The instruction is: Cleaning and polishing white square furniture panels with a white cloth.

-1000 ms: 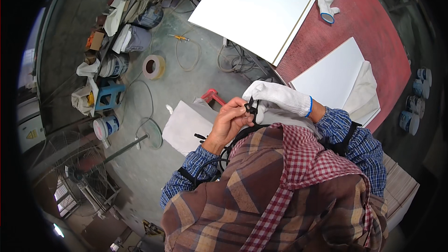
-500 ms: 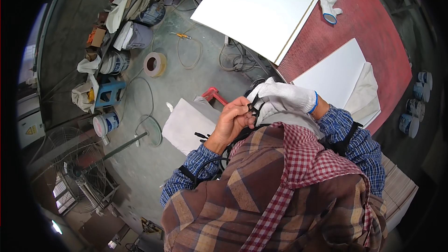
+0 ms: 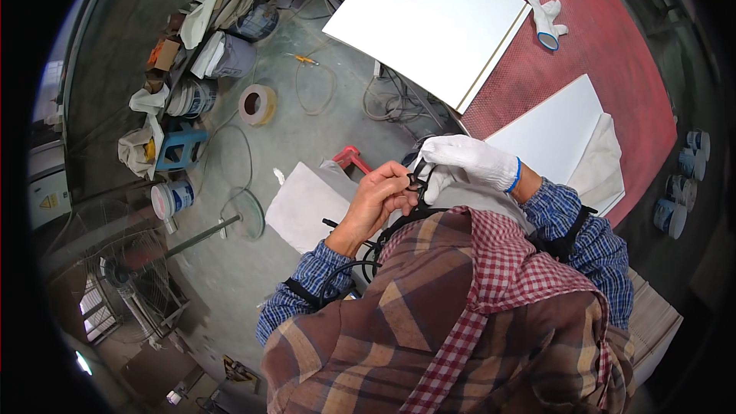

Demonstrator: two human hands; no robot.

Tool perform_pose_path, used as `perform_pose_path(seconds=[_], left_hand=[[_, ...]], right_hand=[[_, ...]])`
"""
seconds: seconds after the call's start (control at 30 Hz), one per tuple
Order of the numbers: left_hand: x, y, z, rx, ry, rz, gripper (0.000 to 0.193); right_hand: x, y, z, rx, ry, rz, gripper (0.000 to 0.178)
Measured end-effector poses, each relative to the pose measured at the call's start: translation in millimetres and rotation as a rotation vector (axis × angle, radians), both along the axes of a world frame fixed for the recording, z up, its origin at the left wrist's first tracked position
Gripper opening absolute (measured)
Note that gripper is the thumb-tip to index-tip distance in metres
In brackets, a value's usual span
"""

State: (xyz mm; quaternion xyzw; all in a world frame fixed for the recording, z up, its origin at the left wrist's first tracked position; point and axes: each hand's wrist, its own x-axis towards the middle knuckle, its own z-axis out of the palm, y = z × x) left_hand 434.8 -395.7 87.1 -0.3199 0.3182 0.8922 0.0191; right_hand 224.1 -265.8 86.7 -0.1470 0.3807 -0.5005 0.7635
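At my waist, my bare left hand (image 3: 376,198) pinches a thin black strap (image 3: 418,181), seemingly with a small buckle or clip. My right hand (image 3: 469,162) wears a white knit glove with a blue cuff; its fingers are closed at the other side of the same strap. The two hands almost touch, and the fingers partly hide the strap. A second white glove (image 3: 546,21) lies loose on the red table (image 3: 498,88). Beside it a large white panel (image 3: 429,19) rests on the tabletop, with a smaller white board (image 3: 548,119) nearer me.
A pale cloth (image 3: 596,159) covers part of the smaller board. On the floor to the left are a tape roll (image 3: 257,104), a blue stool (image 3: 184,146), several buckets, loose hoses and a standing fan (image 3: 115,270). A white-covered block (image 3: 307,203) stands by my left forearm.
My view has shifted slightly, so the table and panels sit a little lower and farther right. The gloved fingers have moved slightly at the strap; my left hand still pinches it.
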Motion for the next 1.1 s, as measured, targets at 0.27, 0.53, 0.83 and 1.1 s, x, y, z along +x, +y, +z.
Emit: perform_pose_path(seconds=[0.27, 0.53, 0.83, 1.1], left_hand=[[13.4, -18.5, 2.3, 0.01, -0.073, -0.087, 0.014], [51.4, -43.4, 25.2, -0.113, -0.135, -0.169, 0.018], [67.0, -50.8, 46.4, -0.259, -0.205, -0.614, 0.018], [122.6, -1.7, 9.0, -0.09, -0.09, -1.05, 0.025]], right_hand=[[11.6, -13.1, 12.5, -0.036, 0.211, 0.044, 0.036], [18.8, -29.6, 27.5, 0.033, 0.373, 0.139, 0.036], [22.6, -33.0, 33.2, 0.052, 0.35, 0.146, 0.032], [19.5, -26.5, 35.4, 0.009, 0.38, 0.105, 0.031]])
